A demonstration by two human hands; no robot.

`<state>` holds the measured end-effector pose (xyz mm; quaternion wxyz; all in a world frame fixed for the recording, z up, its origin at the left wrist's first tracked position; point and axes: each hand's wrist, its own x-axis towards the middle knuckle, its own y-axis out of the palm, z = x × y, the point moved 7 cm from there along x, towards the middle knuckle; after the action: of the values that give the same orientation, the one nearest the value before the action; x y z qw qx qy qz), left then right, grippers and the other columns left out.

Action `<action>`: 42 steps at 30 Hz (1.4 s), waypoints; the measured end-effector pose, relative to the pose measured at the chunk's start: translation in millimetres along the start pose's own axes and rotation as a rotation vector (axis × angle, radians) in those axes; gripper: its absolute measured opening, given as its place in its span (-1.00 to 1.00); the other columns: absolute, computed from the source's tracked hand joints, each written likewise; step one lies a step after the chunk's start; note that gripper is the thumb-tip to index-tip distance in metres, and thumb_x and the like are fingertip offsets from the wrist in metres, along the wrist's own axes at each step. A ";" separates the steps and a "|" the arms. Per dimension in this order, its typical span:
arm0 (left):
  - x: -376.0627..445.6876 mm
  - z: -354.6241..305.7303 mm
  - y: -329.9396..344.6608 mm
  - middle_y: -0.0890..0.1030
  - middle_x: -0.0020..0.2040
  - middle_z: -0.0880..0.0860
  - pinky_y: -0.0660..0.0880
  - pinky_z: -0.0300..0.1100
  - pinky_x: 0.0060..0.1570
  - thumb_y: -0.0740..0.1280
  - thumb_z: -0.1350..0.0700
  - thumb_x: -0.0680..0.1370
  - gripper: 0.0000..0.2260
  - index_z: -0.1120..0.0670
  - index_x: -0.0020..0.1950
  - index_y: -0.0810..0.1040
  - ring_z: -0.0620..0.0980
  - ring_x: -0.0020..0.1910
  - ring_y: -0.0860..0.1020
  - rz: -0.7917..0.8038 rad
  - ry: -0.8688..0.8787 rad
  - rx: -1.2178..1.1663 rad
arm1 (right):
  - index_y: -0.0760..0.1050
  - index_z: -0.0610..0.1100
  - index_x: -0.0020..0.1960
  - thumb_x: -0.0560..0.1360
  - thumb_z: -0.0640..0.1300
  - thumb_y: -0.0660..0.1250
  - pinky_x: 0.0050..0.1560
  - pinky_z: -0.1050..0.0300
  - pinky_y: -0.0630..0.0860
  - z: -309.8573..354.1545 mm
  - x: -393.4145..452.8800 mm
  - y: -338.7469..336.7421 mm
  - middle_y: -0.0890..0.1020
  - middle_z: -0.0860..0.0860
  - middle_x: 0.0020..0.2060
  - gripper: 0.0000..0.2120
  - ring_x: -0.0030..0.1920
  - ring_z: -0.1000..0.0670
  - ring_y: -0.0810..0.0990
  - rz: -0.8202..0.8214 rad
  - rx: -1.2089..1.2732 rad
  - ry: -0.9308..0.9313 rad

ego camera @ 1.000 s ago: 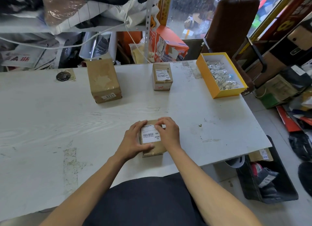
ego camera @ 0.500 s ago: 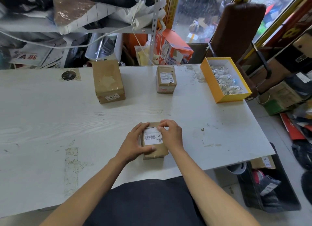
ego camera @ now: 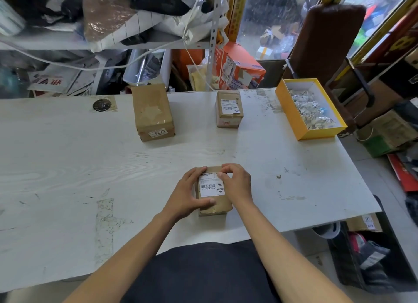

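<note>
The white wood-grain table carries everything. At the table's far right corner sits an open yellow cardboard box of crumpled silver scraps. Toward the table's far edge stand a tall brown carton marked 0275 and a smaller labelled brown parcel. Near the table's front edge lies a small brown parcel with a white barcode label. The left hand has its fingers wrapped round the parcel's left side, and the right hand has its fingers bent onto the far right corner.
</note>
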<state>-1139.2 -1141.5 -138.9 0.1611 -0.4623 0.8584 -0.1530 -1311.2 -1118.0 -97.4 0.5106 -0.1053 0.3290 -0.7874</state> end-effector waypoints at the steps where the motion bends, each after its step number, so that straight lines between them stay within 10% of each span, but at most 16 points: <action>1: -0.1 0.0 -0.1 0.31 0.47 -0.14 0.26 -0.13 0.47 0.56 -0.26 0.26 -0.12 -0.26 0.50 0.25 -0.24 0.44 0.28 -0.001 0.002 0.001 | 0.60 -0.15 -0.13 0.49 -0.20 0.40 0.01 0.26 0.36 -0.2 -0.3 0.0 0.62 0.05 0.09 -0.96 0.04 0.07 0.54 0.001 0.000 0.000; 42: -0.3 5.9 -1.2 0.31 0.46 -0.23 0.31 -0.04 0.45 0.59 -0.22 0.26 -0.14 -0.30 0.49 0.27 -0.23 0.43 0.30 -0.038 0.011 0.011 | 0.58 -0.16 -0.15 0.49 -0.20 0.39 0.03 0.22 0.39 -0.1 -2.6 0.4 0.62 0.08 0.08 -0.94 0.02 0.11 0.54 -0.002 0.014 -0.005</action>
<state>-1135.7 -1142.6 -143.7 0.1558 -0.4768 0.8495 -0.1632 -1309.7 -1115.8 -97.3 0.5113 -0.1042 0.3223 -0.7898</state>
